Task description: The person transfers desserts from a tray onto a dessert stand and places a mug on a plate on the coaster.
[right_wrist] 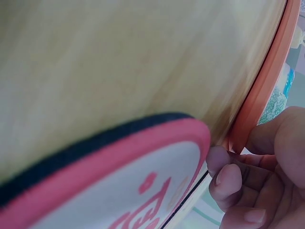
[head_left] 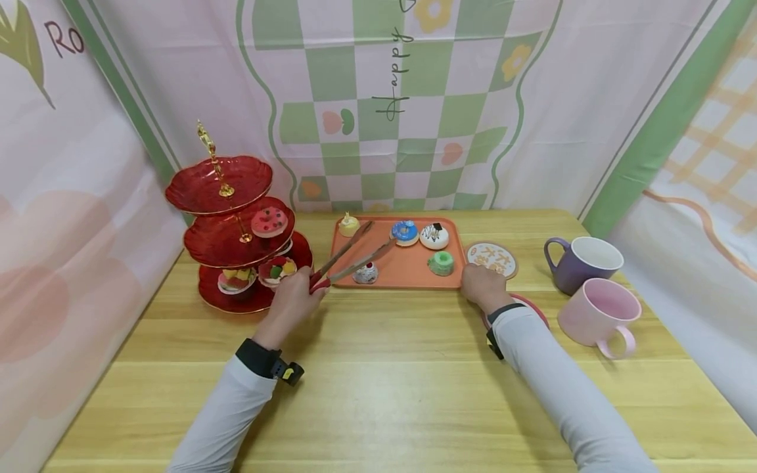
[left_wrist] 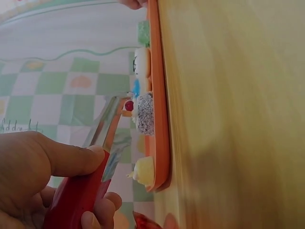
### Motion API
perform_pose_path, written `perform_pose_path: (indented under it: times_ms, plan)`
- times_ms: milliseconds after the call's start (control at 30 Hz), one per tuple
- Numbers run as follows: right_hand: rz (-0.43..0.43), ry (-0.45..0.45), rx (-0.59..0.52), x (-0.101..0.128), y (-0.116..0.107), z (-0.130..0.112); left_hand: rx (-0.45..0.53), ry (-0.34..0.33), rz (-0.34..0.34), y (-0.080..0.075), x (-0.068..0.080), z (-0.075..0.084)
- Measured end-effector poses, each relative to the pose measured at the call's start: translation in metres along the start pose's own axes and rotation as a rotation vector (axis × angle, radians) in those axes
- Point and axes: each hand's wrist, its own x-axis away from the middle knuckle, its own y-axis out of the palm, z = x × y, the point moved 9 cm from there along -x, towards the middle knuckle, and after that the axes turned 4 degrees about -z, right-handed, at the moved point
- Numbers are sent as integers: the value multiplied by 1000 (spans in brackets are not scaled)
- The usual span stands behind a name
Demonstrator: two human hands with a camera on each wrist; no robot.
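Observation:
My left hand [head_left: 290,305] holds red-handled tongs [head_left: 358,264], whose arms are spread above an orange tray [head_left: 402,274] with nothing between the tips. Just below the arms sits a speckled cake with a cherry [left_wrist: 145,114]. On the tray are also a yellow cream-topped cake [head_left: 349,226], a blue-iced donut [head_left: 405,232], a white donut with dark stripes [head_left: 434,237] and a green ring cake [head_left: 441,263]. At the tray's front right corner, my right hand [head_left: 485,287] grips the rim with thumb and curled fingers.
A three-tier red stand [head_left: 219,187] on the left holds a pink donut [head_left: 269,222] and several cakes below. Right of the tray lie a patterned coaster [head_left: 493,257] and a pink-rimmed coaster [right_wrist: 157,138]. A purple mug [head_left: 570,269] and a pink mug [head_left: 591,315] stand farther right.

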Motion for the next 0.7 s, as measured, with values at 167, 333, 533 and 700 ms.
perform_pose_path:
  times_ms: [167, 333, 533, 700]
  plan:
    - [2, -1, 0, 0, 0, 0, 47, -14, -30, 6, -9, 1]
    - [-5, -1, 0, 0, 0, 0, 40, 0, -31, 9, -18, 6]
    - [-13, -6, -3, 1, -1, 0, 35, 13, -39, 13, -25, 12]
    - [-11, -1, -11, 1, -1, 0, 60, 31, -51, 16, -31, 17]
